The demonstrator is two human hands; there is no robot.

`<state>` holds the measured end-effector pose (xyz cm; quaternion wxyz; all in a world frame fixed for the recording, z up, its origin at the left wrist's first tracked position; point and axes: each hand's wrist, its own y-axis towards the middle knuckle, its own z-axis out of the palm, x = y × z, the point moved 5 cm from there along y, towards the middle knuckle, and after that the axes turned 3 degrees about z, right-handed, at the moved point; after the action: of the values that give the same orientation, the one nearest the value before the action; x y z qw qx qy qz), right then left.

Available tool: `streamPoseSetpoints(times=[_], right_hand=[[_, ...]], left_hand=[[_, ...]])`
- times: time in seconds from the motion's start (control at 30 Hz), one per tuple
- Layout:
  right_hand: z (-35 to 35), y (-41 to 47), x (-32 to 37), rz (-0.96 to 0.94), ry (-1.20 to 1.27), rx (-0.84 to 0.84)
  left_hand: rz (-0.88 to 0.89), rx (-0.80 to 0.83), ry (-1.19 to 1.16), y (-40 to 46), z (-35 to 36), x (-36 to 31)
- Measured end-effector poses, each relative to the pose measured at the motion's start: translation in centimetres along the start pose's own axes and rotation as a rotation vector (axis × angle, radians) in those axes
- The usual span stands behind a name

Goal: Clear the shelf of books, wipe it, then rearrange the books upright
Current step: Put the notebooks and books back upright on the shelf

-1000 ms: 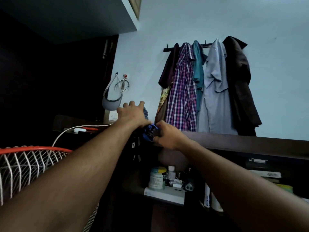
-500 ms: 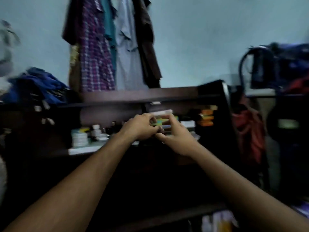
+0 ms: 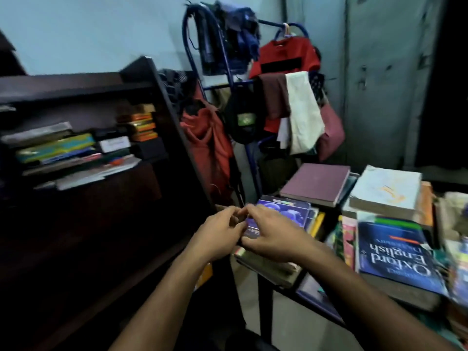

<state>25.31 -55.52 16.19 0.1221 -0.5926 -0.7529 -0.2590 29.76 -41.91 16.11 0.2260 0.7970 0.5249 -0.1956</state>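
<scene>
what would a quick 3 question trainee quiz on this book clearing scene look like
1. True or false: the shelf on the left has already been cleared of all its books.
2. Which book on the table shows a readable title? A) the maroon book B) the blue dictionary C) the pale blue book
3. Fill in: the left hand and right hand meet in front of a ____ book on the near pile.

Key
1. False: flat-lying books remain on it.
2. B: the blue dictionary reads Oxford English; the maroon book and pale blue book show no readable title.
3. Purple-blue book; whether the fingers grip it is unclear.
</scene>
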Motion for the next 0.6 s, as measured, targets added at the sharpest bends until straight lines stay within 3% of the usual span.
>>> streamPoseSetpoints(times=[0.1,0.3,0.6], right_hand=[[-0.4,0.2,-3.6,0.158,-0.199,0.035],[1.2,0.3,-10.1,0.434,-0.315,0.134],[2.3,0.2,-11.9,0.475,-0.234,0.215]], left_hand=[[-0.045,0.032,-0.042,0.0,2.7,1.0],[-0.111,0.094,-0.071,0.8,3.5,3.0],[-0.173,0.168,-0.061,3.2,6.8,3.1]])
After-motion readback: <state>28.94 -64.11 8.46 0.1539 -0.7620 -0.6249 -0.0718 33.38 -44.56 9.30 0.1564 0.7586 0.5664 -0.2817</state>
